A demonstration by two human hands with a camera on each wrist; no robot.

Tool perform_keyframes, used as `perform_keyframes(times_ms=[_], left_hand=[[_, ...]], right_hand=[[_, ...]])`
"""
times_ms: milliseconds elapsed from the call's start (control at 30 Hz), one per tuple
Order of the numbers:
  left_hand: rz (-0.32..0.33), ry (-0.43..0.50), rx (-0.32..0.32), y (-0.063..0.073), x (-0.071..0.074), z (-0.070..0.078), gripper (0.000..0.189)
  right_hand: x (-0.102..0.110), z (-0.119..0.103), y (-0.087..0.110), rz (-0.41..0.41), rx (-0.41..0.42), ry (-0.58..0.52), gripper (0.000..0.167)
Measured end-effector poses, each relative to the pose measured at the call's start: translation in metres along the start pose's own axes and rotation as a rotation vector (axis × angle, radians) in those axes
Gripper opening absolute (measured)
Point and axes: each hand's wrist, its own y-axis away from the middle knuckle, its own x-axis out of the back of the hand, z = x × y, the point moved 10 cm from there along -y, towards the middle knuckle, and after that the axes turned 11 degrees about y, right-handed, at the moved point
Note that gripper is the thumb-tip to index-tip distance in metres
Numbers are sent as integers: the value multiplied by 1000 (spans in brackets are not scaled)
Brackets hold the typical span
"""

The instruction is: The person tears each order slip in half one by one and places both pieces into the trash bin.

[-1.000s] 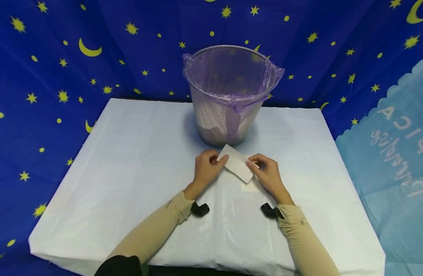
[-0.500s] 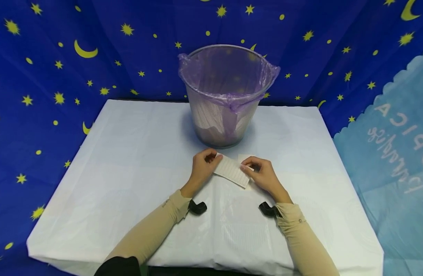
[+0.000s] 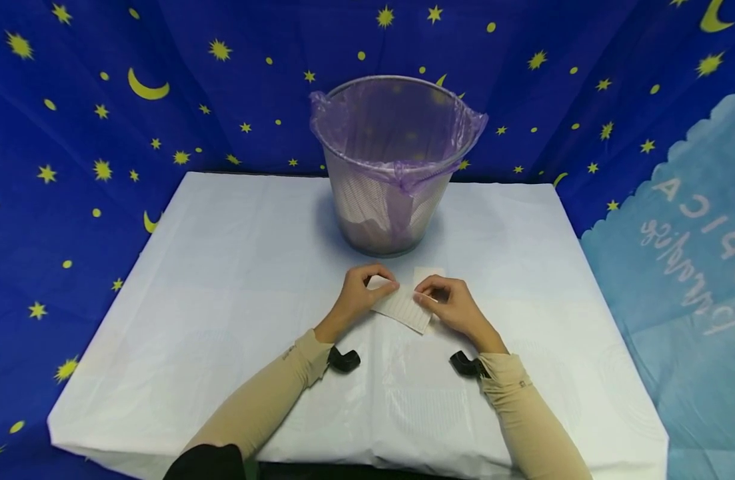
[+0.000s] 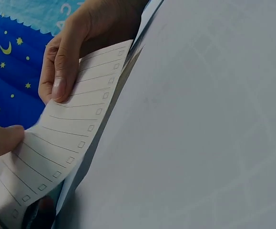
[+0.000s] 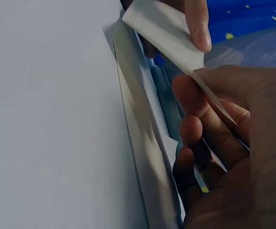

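Over the table [image 3: 253, 253], both grips [image 3: 355, 297] [image 3: 456, 308] pinch paper [image 3: 406, 312].

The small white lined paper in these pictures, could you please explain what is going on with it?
A person's left hand and right hand both pinch the small white lined paper, which has a row of printed little squares and is slightly bent. A flat, pale rectangular piece, apparently paper, lies on the white-covered table, partly hidden by the right hand and the held paper. Beyond them stands a silver mesh bin, lined with a translucent purple plastic bag.
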Motion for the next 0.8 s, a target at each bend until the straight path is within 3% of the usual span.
perform_keyframes(times_ms=[100, 467, 800], left_hand=[[-20, -18, -1, -1, -1, -8, 4], [-54, -26, 10, -1, -4, -7, 5], [-74, -15, 13, 0, -6, -7, 6]], right_hand=[[-2, -2, 0, -5, 16, 10, 6], [-2, -7, 0, 53, 55, -16, 6], [-1, -11, -1, 84, 37, -44, 8]])
